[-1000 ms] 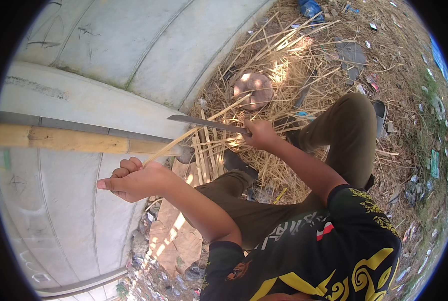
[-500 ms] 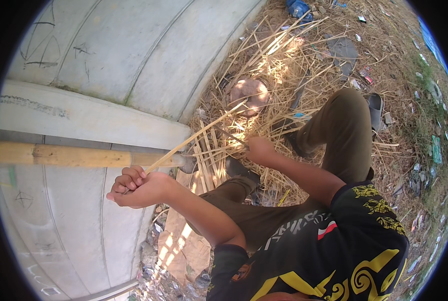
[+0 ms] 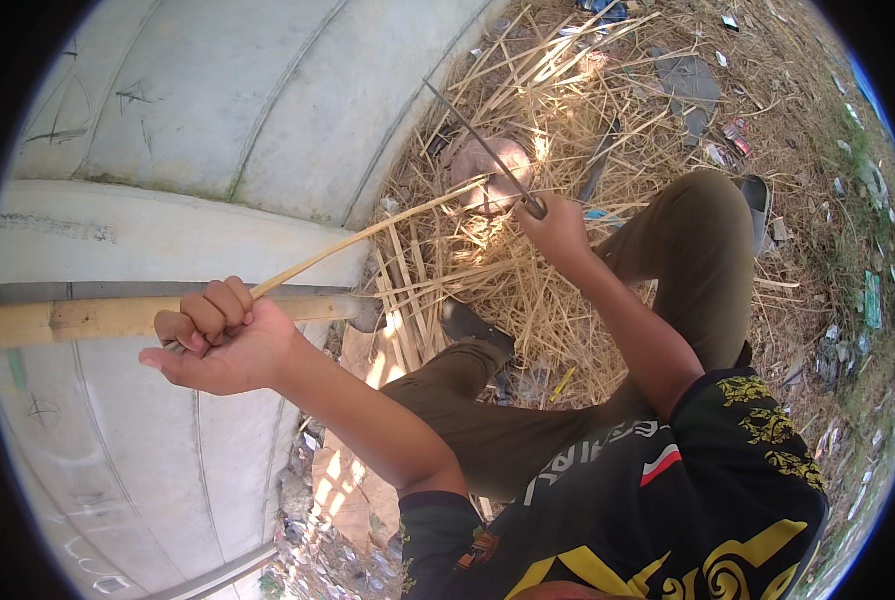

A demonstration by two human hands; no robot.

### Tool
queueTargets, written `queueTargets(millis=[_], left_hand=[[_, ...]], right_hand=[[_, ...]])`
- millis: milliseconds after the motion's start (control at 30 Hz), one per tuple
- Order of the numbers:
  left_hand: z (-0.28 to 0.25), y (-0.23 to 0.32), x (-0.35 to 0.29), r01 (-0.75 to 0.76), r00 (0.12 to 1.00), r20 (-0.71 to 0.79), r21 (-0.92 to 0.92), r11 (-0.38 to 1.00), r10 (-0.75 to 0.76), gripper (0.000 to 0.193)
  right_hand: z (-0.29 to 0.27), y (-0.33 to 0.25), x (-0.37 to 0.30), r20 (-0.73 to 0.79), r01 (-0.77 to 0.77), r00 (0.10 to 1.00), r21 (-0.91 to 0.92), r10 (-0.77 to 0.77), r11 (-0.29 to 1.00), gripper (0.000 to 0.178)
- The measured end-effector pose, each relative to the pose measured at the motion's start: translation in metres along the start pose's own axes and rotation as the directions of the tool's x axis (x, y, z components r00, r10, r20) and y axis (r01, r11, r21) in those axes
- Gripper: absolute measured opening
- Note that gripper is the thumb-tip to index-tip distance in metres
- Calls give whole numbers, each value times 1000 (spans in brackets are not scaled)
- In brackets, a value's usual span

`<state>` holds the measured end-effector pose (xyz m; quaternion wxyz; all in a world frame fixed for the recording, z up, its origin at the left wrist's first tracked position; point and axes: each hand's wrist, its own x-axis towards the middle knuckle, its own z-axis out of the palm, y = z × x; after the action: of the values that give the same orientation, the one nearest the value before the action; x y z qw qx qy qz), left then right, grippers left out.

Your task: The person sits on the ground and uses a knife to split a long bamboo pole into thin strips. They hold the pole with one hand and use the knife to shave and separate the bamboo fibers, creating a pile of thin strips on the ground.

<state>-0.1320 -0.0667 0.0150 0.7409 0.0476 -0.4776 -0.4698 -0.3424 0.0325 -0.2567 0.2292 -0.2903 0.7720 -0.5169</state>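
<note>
My left hand (image 3: 217, 335), at the left, is closed around one end of a long, thin bamboo strip (image 3: 337, 247). The strip slants up and right, its far end over a round, brownish wooden block (image 3: 467, 160). In my right hand (image 3: 559, 238) is the handle of a knife with a long, narrow blade (image 3: 477, 138). The blade points up and left across the block and stands above the strip. Whether blade and strip touch, I cannot tell. My right fingers partly hide the handle.
Pale split strips and straw-like shavings (image 3: 547, 320) cover the ground around the block. A thick bamboo pole (image 3: 157, 315) lies along the grey panel wall (image 3: 197, 90) on the left. My bent legs flank the shavings. Cardboard (image 3: 352, 490) and litter lie below.
The knife has swung up, its blade now pointing up and left over the block. My left hand has moved left and slightly down with the strip.
</note>
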Motion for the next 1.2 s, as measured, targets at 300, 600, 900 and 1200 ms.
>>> queueTargets(millis=[300, 600, 900, 1200], left_hand=[[51, -32, 13, -100, 989, 137, 280, 955, 63, 53], [43, -27, -11, -181, 892, 440, 140, 974, 102, 38], [9, -7, -12, -124, 992, 70, 298, 947, 108, 48], [-7, -4, 3, -67, 997, 50, 219, 974, 57, 51]], right_hand=[[56, 132, -2, 178, -397, 890, -148, 419, 906, 36], [44, 59, -2, 7, 27, 999, 425, -33, 905, 25], [54, 73, 2, 230, -137, 962, -49, 144, 989, 28], [73, 122, 9, 301, -250, 903, -213, 307, 945, 28]])
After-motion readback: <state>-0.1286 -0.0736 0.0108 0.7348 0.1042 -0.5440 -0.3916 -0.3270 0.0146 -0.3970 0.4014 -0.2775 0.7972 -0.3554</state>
